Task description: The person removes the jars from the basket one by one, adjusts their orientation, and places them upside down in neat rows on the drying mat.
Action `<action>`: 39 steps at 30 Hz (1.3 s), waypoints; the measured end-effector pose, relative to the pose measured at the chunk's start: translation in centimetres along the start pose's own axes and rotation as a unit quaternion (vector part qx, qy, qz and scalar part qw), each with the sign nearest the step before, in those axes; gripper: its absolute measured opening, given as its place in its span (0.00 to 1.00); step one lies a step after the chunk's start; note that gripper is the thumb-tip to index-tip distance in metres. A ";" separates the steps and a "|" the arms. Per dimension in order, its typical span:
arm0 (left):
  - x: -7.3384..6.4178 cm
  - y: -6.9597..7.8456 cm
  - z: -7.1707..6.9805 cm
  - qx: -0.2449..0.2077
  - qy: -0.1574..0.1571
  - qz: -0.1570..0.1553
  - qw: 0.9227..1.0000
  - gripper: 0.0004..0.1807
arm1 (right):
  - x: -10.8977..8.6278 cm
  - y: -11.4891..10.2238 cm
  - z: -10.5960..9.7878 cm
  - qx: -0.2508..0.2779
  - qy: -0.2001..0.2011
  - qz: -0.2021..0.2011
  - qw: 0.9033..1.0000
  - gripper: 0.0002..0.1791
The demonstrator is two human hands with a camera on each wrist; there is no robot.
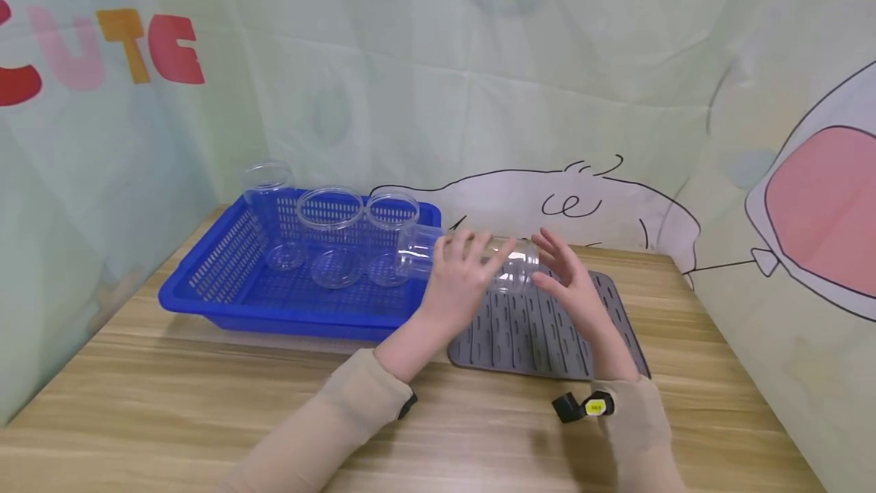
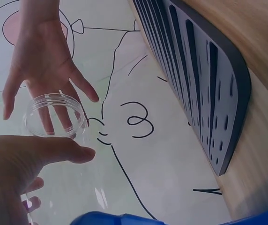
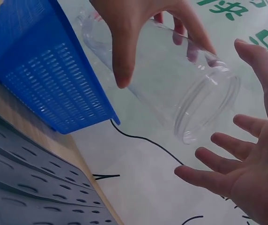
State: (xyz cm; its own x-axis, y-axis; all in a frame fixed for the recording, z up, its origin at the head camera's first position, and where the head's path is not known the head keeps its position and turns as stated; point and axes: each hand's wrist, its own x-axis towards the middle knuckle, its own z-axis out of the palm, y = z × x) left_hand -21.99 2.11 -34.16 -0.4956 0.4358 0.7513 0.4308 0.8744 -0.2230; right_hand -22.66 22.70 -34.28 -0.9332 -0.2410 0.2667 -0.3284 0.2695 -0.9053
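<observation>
A clear plastic jar (image 1: 509,265) lies sideways in the air, its threaded mouth toward the right. My left hand (image 1: 460,280) grips it round the middle, with the thumb along the near side in the right wrist view. Facing the mouth, my right hand (image 1: 571,291) has its fingers spread; in the right wrist view a gap shows between those fingertips (image 3: 190,173) and the jar's rim. Beneath the jar is a grey ribbed mat (image 1: 527,341). The jar's base end overlaps the right edge of the blue basket (image 1: 274,319) in the head view.
Inside the basket stand three more clear jars, a tall one (image 1: 269,208) at the left, a wide one (image 1: 330,230) in the middle and another (image 1: 392,238) at the right. A printed cloth (image 1: 424,97) hangs behind the wooden table (image 1: 465,432).
</observation>
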 end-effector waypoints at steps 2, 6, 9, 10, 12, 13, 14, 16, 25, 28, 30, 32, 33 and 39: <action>-0.1 0.1 0.1 0.006 0.006 0.002 1.000 0.36 | 0.1 0.2 0.3 -0.002 -0.012 0.008 1.000 0.39; -0.1 0.3 0.1 0.014 0.007 0.006 1.000 0.39 | 0.2 0.6 0.7 0.006 -0.023 0.016 1.000 0.38; 0.0 0.3 0.1 0.018 0.008 0.007 1.000 0.39 | 0.2 0.7 0.7 0.014 -0.021 0.014 1.000 0.37; 0.0 0.3 0.1 0.019 0.008 0.008 1.000 0.40 | 0.2 0.7 0.7 0.016 -0.018 0.011 1.000 0.36; 0.1 0.2 0.1 0.016 0.008 0.009 1.000 0.41 | 0.1 0.6 0.8 0.021 -0.014 0.007 1.000 0.36; 0.1 0.2 0.0 0.012 0.007 0.010 1.000 0.41 | 0.1 0.6 0.8 0.023 -0.012 0.007 1.000 0.36; 0.1 0.0 0.0 0.007 0.003 0.012 1.000 0.42 | 0.1 0.5 0.8 0.027 -0.010 0.006 1.000 0.36; 0.2 -0.3 -0.1 -0.010 -0.006 0.017 1.000 0.45 | 0.1 0.4 0.7 0.036 -0.006 0.008 0.999 0.36; 0.8 -2.5 -0.9 -0.225 0.007 -0.026 0.974 0.61 | -0.1 0.1 0.0 0.050 0.023 0.011 0.998 0.36; 0.7 -3.5 -0.9 -0.347 0.090 -0.057 0.932 0.57 | -0.1 0.1 -0.3 0.058 0.031 0.020 0.998 0.35; 0.6 -4.0 -0.9 -0.418 0.140 -0.085 0.894 0.54 | -0.1 0.0 -0.6 0.061 0.035 0.023 0.997 0.35; 0.5 -4.4 -0.9 -0.477 0.165 -0.130 0.854 0.55 | -0.2 -0.1 -0.8 0.066 0.038 0.023 0.997 0.34; 0.4 -4.5 -0.9 -0.506 0.170 -0.157 0.831 0.56 | -0.2 -0.1 -0.9 0.069 0.039 0.020 0.997 0.34; 0.3 -4.9 -0.9 -0.685 0.149 -0.291 0.652 0.72 | -0.4 -0.2 -1.4 0.104 0.045 -0.018 0.993 0.33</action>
State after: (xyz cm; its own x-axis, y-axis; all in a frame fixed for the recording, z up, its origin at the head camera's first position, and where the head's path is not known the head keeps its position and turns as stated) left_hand -23.53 -2.26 -32.28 -0.7945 -0.1236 0.5945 0.6059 -0.2253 0.7629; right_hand -22.45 24.07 -33.68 -0.9336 -0.1595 0.3209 -0.3339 0.0622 -0.9406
